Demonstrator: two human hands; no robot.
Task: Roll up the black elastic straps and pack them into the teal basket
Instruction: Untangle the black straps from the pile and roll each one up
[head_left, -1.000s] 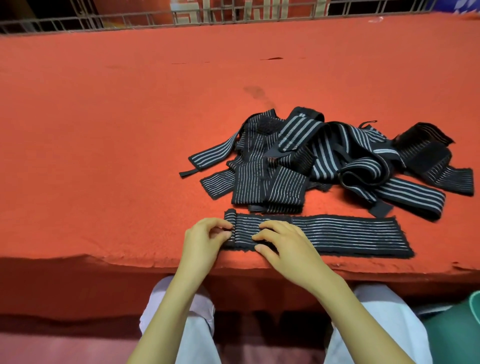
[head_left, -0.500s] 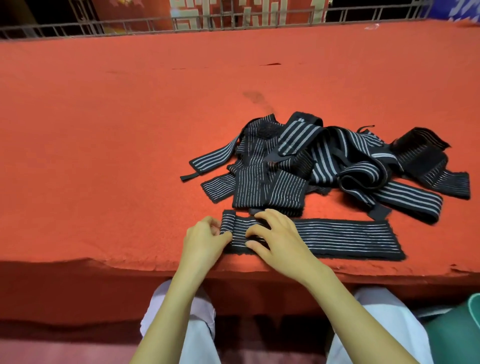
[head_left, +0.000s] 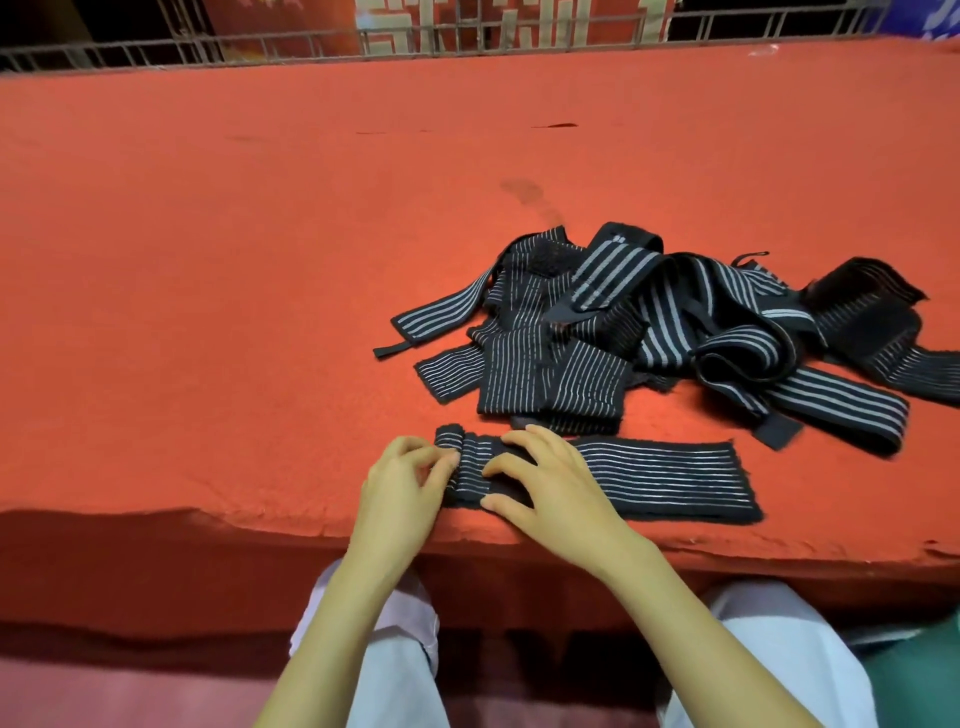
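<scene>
- Black elastic strap (head_left: 665, 478) with thin pale stripes lies flat along the near edge of the surface (head_left: 260, 260), which is covered in orange-red cloth; its left end is wound into a small roll (head_left: 451, 440).
- Left hand (head_left: 400, 488): grip clamped on the roll, with fingertips and thumb curled against it.
- Right hand (head_left: 561, 483): grip apart, with fingers spread flat on the strap just right of the roll and the thumb at its near edge.
- Pile of loose straps (head_left: 675, 322) sits just beyond, right of centre; no label on them can be read.
- Teal basket (head_left: 919, 680) shows only an edge at the near right, below the surface.
- Pale characters (head_left: 498, 26) on a red panel behind the far railing (head_left: 156, 49) are cut off and unreadable.
</scene>
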